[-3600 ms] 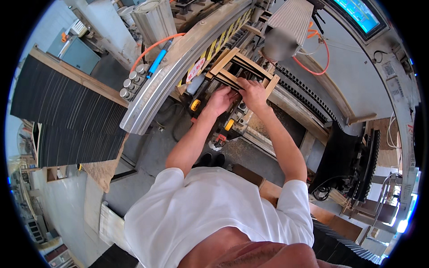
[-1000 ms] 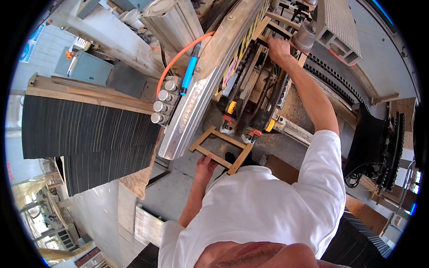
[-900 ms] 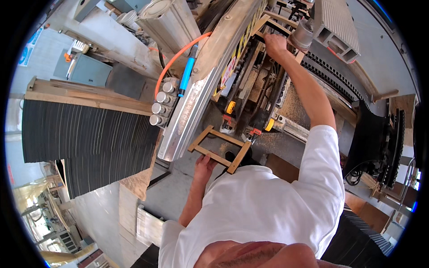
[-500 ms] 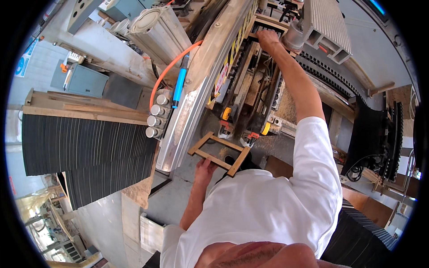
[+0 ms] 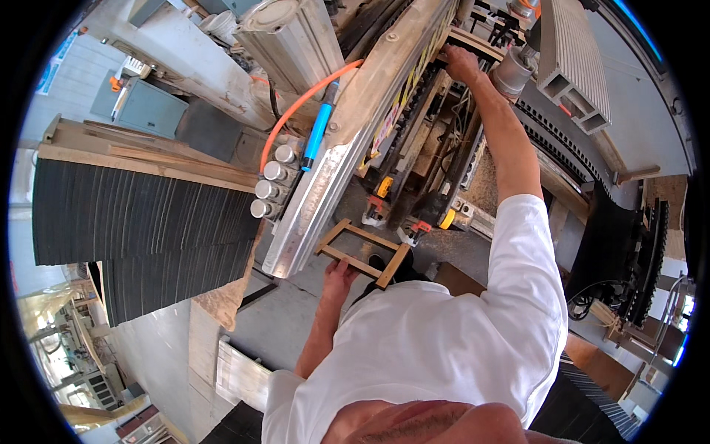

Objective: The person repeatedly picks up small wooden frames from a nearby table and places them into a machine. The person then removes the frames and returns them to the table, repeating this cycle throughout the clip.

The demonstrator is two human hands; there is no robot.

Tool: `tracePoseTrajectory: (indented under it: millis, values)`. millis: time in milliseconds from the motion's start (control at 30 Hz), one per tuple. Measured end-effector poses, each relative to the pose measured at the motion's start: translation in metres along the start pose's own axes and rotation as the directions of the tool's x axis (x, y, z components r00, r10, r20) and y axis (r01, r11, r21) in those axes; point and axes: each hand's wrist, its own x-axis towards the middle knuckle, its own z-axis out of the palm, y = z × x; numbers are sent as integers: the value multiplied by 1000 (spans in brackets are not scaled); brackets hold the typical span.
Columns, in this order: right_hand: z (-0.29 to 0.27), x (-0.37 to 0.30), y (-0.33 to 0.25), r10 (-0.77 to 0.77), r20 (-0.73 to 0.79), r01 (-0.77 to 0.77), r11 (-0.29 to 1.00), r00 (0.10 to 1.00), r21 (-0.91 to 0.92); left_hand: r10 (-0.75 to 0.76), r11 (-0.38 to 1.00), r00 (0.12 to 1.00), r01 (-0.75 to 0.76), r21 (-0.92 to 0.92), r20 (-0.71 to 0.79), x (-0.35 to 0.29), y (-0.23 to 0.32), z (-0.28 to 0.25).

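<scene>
Low in front of my body, my left hand (image 5: 339,279) grips the near edge of a small rectangular wooden frame (image 5: 358,264), its middle open. My right arm reaches far forward into a long machine bed. There my right hand (image 5: 462,65), fingers curled, holds the near-left edge of another wooden frame (image 5: 477,43) lying across the machine's rails. Its fingertips are partly hidden. Between the two hands run the machine's dark rails (image 5: 418,127), with red and yellow fittings at their near ends.
A metal beam (image 5: 318,177) with a blue air gun (image 5: 317,137) and orange hose (image 5: 296,107) lies left of the rails. Stacked black strips (image 5: 140,214) stand further left. A ribbed aluminium housing (image 5: 573,63) and a metal cylinder (image 5: 512,74) flank my right hand.
The view has shifted, so the machine appears further right. Against the machine, my right hand has moved slightly left along the far frame. My left hand keeps its frame in nearly the same place.
</scene>
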Motion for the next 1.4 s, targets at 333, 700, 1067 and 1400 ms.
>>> tracePoseTrajectory:
  millis: [333,700,1067,1400]
  values:
    - [-16,-16,-15,-80,-71,64,976,994,-209,15,994,1000,-18,104,27,1,2,14]
    - [-28,-41,-13,-49,85,81,904,995,-419,-60,998,998,60,18,-23,10,-20,-16]
    - [-10,-12,20,-87,91,108,962,992,-250,-18,992,999,21,128,-30,33,-15,-10]
    - [-9,-11,26,-102,50,110,970,994,-217,-87,981,996,87,176,-6,44,-4,-5]
